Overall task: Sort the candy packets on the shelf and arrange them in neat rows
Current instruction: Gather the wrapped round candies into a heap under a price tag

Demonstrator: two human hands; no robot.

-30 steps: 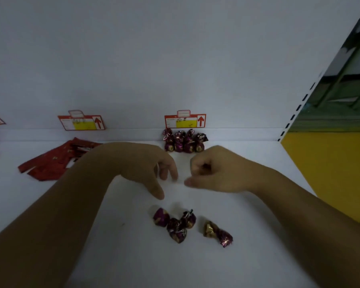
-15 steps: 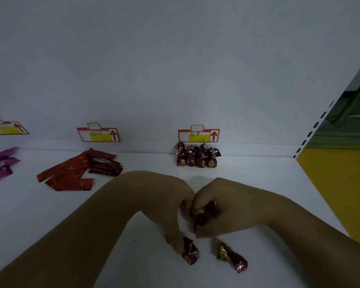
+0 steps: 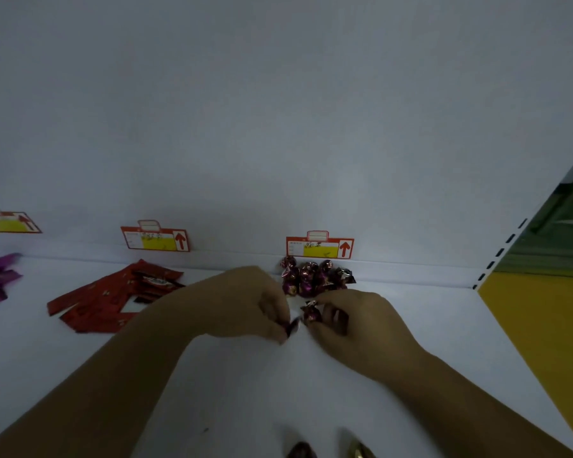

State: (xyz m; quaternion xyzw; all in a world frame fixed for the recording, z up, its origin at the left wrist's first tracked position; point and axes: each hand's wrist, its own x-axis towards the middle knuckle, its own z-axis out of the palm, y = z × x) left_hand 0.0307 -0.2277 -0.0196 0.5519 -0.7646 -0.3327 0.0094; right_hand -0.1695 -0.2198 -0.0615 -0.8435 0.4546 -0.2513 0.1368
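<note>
Two-handed, fingers curled: pinching one wrapped candy [image 3: 293, 325] with left hand [image 3: 245, 302], gripping second candy [image 3: 311, 314] with right hand [image 3: 361, 320], just before candy cluster [image 3: 315, 276] at shelf [image 3: 450, 325] back edge, under red-arrow price tag [image 3: 320, 247], handwriting illegible.

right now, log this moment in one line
left hand: pinches dark foil-wrapped candy | right hand: holds purple foil-wrapped candy | ahead: purple candy row

Both hands have moved from mid-frame up to just below the back row of candies [image 3: 315, 279]. The left hand [image 3: 245, 302] now pinches a dark candy [image 3: 293, 325] at its fingertips. The right hand [image 3: 354, 319] holds a purple candy [image 3: 311, 314] upright. The loose cluster has fallen from five to two loose candies [image 3: 301, 451], now at the bottom edge.
</note>
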